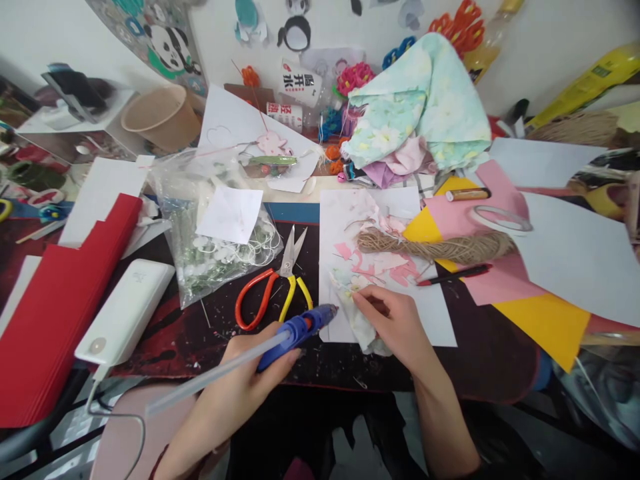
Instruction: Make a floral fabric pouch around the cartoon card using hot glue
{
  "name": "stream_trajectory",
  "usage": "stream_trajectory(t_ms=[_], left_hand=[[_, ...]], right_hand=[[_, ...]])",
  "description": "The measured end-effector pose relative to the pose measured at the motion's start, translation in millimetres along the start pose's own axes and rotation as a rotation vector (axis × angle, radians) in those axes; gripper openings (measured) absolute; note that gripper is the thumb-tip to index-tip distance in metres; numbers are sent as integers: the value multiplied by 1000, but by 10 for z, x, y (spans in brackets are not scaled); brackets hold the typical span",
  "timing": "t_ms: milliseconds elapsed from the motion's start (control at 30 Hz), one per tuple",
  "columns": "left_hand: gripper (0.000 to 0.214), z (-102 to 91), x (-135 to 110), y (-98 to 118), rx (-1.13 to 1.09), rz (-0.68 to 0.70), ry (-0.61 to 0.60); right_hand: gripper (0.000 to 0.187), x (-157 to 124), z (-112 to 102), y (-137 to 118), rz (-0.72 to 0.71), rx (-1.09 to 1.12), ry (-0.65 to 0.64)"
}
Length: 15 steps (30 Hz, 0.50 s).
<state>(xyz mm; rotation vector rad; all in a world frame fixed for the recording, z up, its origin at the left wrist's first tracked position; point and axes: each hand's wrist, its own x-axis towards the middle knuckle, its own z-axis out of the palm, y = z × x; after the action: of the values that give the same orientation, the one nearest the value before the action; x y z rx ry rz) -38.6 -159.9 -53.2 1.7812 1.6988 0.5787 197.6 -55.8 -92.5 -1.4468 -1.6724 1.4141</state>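
My left hand (250, 373) is wrapped round a blue glue gun (300, 330) with a clear glue stick (215, 377) sticking out of its back. The nozzle points right, almost touching a small piece of pale floral fabric (350, 300). My right hand (393, 323) pinches that fabric against a white sheet of paper (435, 320) on the dark table. Pink paper scraps (385, 267) lie just beyond the fabric.
Orange and yellow scissors (273, 290) lie left of the sheet, beside a plastic bag of small parts (215, 247). A twine bundle (440, 248), black pen (455, 273), tape roll (500, 219), pink and yellow paper sit right. White power bank (127, 310) and red card stack (55, 307) lie left.
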Motion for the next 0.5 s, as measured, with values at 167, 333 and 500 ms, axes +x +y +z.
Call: stream_trajectory(t_ms=[167, 333, 500], left_hand=[[24, 62, 17, 0, -32, -9, -5], [27, 88, 7, 3, -9, -52, -8], [28, 68, 0, -3, -56, -78, 20]], right_hand=[[30, 3, 5, 21, -15, 0, 6], [29, 0, 7, 22, -12, 17, -5], [30, 1, 3, 18, -8, 10, 2]])
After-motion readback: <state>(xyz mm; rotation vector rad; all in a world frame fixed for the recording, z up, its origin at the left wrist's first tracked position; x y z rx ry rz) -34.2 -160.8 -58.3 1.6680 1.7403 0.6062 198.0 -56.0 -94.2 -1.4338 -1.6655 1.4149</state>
